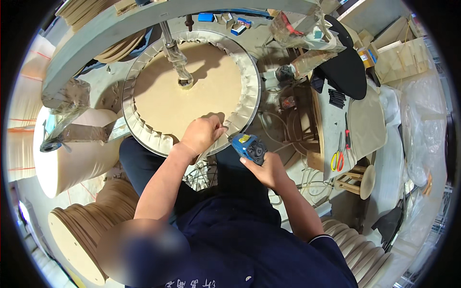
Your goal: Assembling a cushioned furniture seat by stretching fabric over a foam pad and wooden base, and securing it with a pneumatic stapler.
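A round tan board (211,65) lies on a round metal-rimmed stand in front of me. Cream fabric (242,60) is folded inward in pleats all round its edge. From above, a plastic-wrapped metal rod (178,60) comes down onto the board's middle. My left hand (200,134) is closed on the fabric's edge at the near side, its fingertips partly hidden. Just right of it, my right hand (269,170) grips a blue staple gun (247,146) with black tape and a yellow patch. Its nose points at the near right rim, close to my left fingers.
On the right table (326,129) lie scissors (337,161), a red-handled screwdriver (347,137), black strips (337,98) and a black oval panel (343,72). Stacked round boards (77,230) and a large cream roll (77,153) stand left. A grey arched frame (120,24) spans overhead.
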Demonstrator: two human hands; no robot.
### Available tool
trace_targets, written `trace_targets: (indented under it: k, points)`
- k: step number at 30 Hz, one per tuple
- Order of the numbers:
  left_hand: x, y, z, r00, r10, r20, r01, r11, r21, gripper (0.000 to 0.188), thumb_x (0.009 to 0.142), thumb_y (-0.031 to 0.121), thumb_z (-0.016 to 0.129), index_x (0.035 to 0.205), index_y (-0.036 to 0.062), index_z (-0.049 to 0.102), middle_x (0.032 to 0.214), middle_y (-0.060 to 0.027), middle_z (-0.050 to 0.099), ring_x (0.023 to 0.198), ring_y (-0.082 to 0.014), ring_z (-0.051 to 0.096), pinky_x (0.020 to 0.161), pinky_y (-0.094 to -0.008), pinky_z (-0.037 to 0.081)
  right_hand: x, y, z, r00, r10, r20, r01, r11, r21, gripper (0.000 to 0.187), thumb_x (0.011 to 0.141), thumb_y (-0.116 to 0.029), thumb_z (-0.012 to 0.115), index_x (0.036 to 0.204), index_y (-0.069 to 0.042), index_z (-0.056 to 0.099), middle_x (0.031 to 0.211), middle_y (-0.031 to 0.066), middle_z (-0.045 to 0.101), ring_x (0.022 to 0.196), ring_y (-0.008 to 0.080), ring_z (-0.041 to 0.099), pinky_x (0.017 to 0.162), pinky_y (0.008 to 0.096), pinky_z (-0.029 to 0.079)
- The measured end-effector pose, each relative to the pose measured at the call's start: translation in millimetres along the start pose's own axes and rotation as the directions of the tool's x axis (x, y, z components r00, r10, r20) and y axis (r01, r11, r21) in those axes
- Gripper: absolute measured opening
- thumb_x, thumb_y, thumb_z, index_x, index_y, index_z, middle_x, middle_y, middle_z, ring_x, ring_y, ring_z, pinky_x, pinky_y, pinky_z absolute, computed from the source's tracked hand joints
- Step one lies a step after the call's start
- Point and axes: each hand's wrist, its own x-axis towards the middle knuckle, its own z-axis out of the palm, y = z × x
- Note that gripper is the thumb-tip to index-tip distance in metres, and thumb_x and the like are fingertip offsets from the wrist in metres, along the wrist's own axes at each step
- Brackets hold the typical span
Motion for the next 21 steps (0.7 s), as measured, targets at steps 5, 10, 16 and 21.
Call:
trace_targets:
  k: [5, 10, 16, 21]
  points:
    - [5, 4, 4, 0.994, -0.103, -0.043, 0.102, 0.994, -0.028, 0.028, 0.095, 0.032, 0.071, 0.094, 0.0043, 0.068, 0.083, -0.0191, 0.071, 0.083, -0.0407, 0.069, 0.077, -0.0491, 0.054, 14, -3, 7, 1.0, -0.006, 0.018, 0.005, 1.0, 0.028, 0.043, 0.092, -0.033, 0.076, 0.117, 0.001, 0.068, 0.098, 0.0234, 0.075, 0.1, 0.0418, 0.072, 0.085, 0.0411, 0.056]
    - [11, 9, 7, 0.989, -0.111, -0.092, 0.11, 0.994, -0.017, 0.028, 0.1, 0.031, 0.065, 0.096, 0.0037, 0.066, 0.085, -0.02, 0.072, 0.085, -0.0427, 0.069, 0.077, -0.0513, 0.053, 23, -30, 2, 0.999, 0.034, -0.009, -0.035, 0.998, -0.056, 0.043, 0.092, -0.033, 0.075, 0.117, 0.001, 0.068, 0.097, 0.0258, 0.073, 0.099, 0.0464, 0.068, 0.084, 0.0433, 0.056]
    - [-17, 29, 14, 0.978, 0.053, -0.202, -0.083, 0.986, -0.142, 0.042, 0.105, 0.037, 0.058, 0.133, 0.0073, 0.061, 0.101, -0.0214, 0.073, 0.089, -0.0434, 0.069, 0.081, -0.0531, 0.054, 10, 18, 1, 0.992, -0.015, -0.126, 0.035, 0.986, 0.161, 0.033, 0.096, -0.033, 0.073, 0.097, 0.0, 0.069, 0.066, 0.0066, 0.064, 0.056, 0.014, 0.06, 0.056, 0.0334, 0.049]
    - [-41, 49, 6, 0.964, 0.114, 0.241, -0.217, 0.86, 0.461, 0.051, 0.101, 0.031, 0.058, 0.149, 0.0156, 0.053, 0.105, -0.0178, 0.074, 0.091, -0.0285, 0.075, 0.075, -0.0433, 0.058, -7, 27, -8, 0.993, 0.091, -0.073, -0.075, 0.977, 0.202, 0.03, 0.097, -0.029, 0.073, 0.084, -0.004, 0.063, 0.058, 0.001, 0.057, 0.05, 0.0114, 0.056, 0.049, 0.0312, 0.044]
